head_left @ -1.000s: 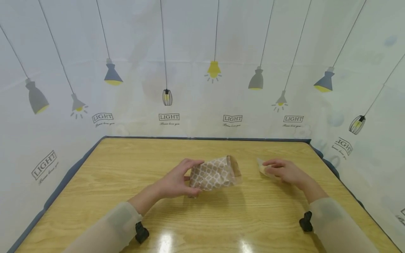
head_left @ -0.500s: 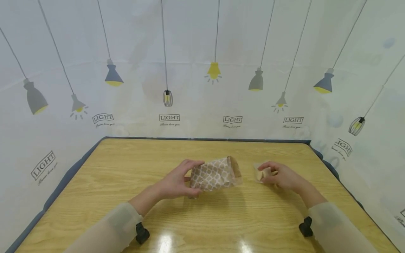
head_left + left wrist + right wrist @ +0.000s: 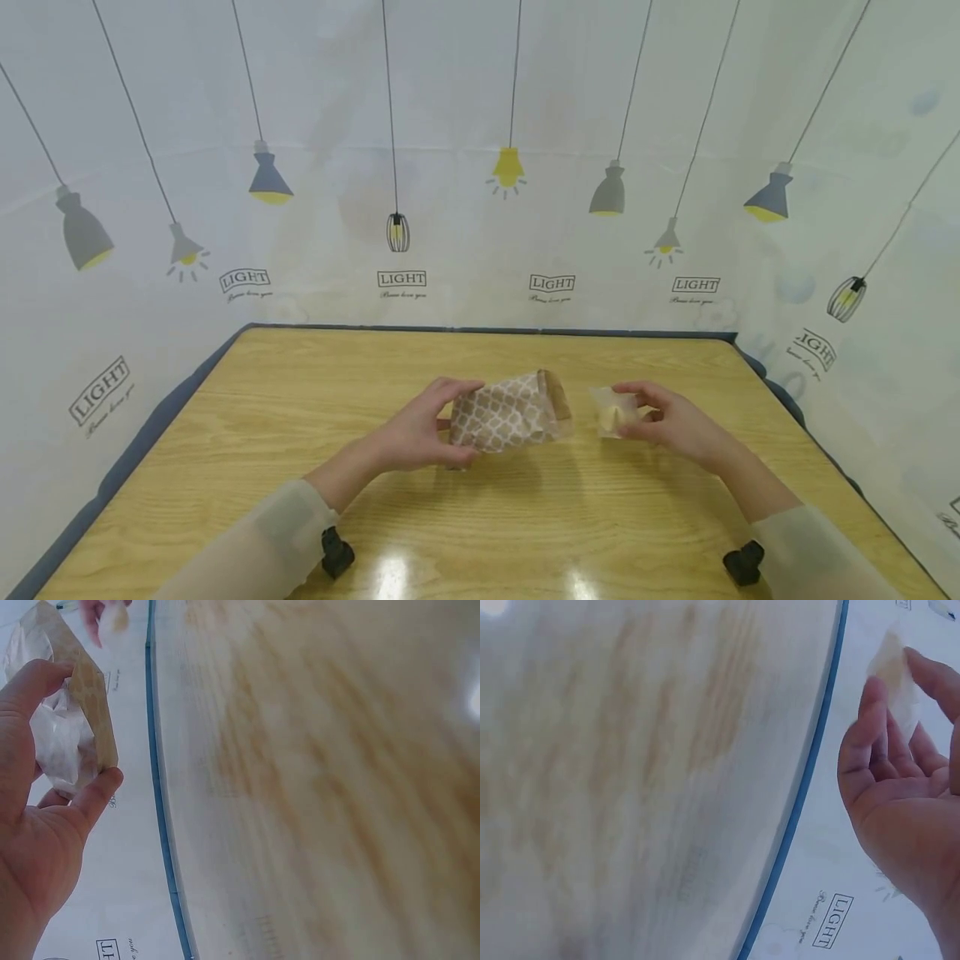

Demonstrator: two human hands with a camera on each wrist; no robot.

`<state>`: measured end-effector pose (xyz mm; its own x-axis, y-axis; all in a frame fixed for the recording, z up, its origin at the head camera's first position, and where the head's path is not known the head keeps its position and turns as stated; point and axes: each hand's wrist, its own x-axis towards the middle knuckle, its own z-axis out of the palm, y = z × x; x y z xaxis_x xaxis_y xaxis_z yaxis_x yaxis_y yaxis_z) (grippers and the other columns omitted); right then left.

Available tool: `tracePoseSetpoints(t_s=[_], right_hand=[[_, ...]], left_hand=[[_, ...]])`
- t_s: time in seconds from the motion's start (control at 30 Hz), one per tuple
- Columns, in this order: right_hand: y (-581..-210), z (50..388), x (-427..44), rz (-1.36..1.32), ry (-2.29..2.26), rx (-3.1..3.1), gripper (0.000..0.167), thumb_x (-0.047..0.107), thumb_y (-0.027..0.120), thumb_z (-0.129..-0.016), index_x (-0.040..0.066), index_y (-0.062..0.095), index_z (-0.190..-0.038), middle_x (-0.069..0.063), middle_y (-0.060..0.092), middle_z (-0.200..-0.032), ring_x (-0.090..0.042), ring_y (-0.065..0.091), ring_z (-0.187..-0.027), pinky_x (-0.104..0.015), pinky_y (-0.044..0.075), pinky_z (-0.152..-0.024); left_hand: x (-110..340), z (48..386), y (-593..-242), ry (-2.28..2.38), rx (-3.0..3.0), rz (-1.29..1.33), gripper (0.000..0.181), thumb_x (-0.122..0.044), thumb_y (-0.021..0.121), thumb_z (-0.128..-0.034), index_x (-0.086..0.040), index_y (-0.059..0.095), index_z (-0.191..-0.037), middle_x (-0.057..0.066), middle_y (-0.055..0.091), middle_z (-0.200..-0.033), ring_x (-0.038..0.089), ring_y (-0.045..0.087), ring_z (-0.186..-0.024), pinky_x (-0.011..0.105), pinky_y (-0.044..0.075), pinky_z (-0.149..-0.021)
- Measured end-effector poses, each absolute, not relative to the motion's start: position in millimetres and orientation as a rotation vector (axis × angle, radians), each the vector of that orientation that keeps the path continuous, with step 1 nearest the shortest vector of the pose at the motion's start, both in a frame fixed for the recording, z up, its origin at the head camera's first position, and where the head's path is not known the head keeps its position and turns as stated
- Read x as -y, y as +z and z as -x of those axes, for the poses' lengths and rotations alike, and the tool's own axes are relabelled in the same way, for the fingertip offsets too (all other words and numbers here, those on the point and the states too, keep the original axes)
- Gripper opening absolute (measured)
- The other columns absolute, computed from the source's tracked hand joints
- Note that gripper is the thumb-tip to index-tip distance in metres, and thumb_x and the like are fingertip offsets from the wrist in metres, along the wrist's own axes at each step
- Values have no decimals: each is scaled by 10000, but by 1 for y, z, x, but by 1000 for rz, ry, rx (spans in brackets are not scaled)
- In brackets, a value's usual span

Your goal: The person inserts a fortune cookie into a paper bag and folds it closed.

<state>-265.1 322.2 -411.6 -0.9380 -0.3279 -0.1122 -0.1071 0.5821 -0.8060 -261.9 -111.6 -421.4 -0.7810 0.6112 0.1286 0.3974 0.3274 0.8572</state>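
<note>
My left hand grips a brown paper bag with a white lattice pattern by its closed end, thumb on one edge and fingers on the other. The bag lies sideways, its mouth toward the right. In the left wrist view the bag shows a pale, shiny side as well. Just right of the mouth, my right hand pinches a small translucent packet with something pale yellow inside. Thumb and fingertips hold that packet in the right wrist view. A gap separates packet and bag.
Both hands are above a wooden table with a dark blue edge. Behind it hangs a pale backdrop printed with lamps and "LIGHT" labels. A small black device sits at the left wrist, another black device at the right.
The right hand has brought the packet leftward, closer to the bag's mouth, and more of the packet shows. My left hand and the bag have stayed nearly still.
</note>
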Motion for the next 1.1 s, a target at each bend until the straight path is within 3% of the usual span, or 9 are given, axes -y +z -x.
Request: tracePoseSetpoints(t_s=[0.17, 0.5, 0.77, 1.1], right_hand=[[-406, 251, -317, 410, -1421, -2475, 646, 293, 688, -1096, 89, 429, -1650, -253, 554, -1442, -286, 761, -1069, -400, 699, -830], [-398, 229, -310, 476, -1546, -2437, 596, 242, 602, -1142, 22, 407, -1661, -237, 557, -1335, -239, 752, -926, -355, 703, -769], [-392, 222, -308, 454, -1670, -2460, 647, 163, 701, -1086, 67, 368, -1632, -137, 612, -1367, -260, 760, -889, -367, 688, -699], [-384, 216, -298, 566, -1690, -2538, 485, 113, 737, -1055, 70, 534, -1493, -43, 687, -1268, -263, 738, -772, -380, 665, -597]], left_hand=[[112, 262, -421, 1437, -2375, -911, 981, -70, 916, -849, -174, 408, -1682, 140, 434, -1564, 374, 461, -1510, 514, 559, -1219], [113, 261, -422, 1424, -2389, -900, 981, -83, 915, -857, -173, 400, -1687, 137, 437, -1560, 376, 461, -1513, 514, 553, -1225], [115, 261, -422, 1407, -2416, -905, 983, -97, 922, -852, -175, 405, -1685, 129, 445, -1560, 361, 469, -1511, 491, 566, -1213], [116, 260, -421, 1411, -2412, -907, 983, -91, 921, -847, -175, 411, -1683, 126, 446, -1555, 348, 468, -1511, 481, 570, -1208]])
